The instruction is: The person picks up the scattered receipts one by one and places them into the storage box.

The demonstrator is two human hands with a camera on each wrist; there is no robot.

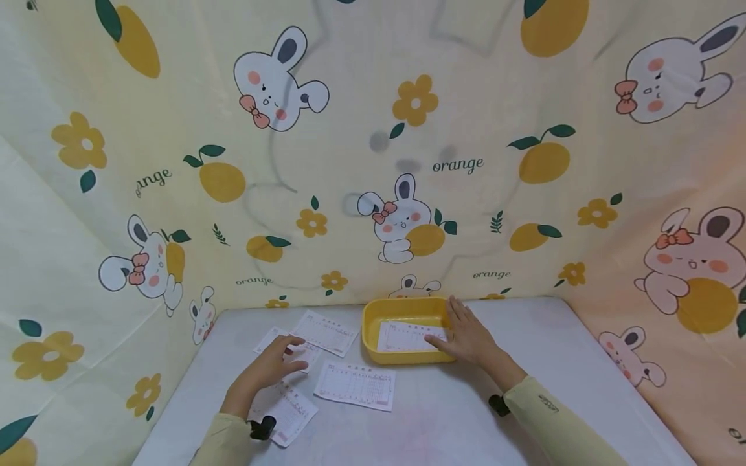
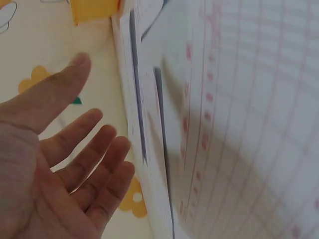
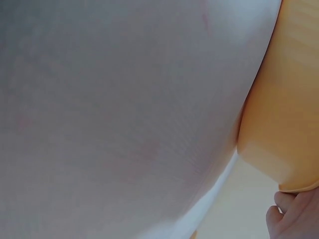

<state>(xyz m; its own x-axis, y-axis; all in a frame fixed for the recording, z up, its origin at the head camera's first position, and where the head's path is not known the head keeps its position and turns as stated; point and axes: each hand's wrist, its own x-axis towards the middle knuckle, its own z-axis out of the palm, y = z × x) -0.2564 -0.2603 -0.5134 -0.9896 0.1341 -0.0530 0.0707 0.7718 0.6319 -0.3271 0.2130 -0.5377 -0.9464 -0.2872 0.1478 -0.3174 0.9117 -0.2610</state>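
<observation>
A yellow plastic basin (image 1: 373,356) stands at the back of the table with a printed paper form (image 1: 402,336) inside it. My right hand (image 1: 471,338) holds the basin's right side, thumb over the rim and fingers along the outer wall. In the right wrist view, fingertips (image 3: 285,201) meet the basin's rim. My left hand (image 1: 268,367) hovers over the loose forms with fingers apart and nothing in them. Around it lie a form at the back (image 1: 326,333), one by the basin (image 1: 355,386), one near the wrist (image 1: 291,417) and one partly hidden under the fingers (image 1: 305,355).
A white cloth covers the table (image 1: 443,414). Patterned curtain (image 1: 350,149) with rabbits and oranges encloses the back and both sides, close behind the basin. A black wrist strap piece (image 1: 263,428) sits at the left sleeve.
</observation>
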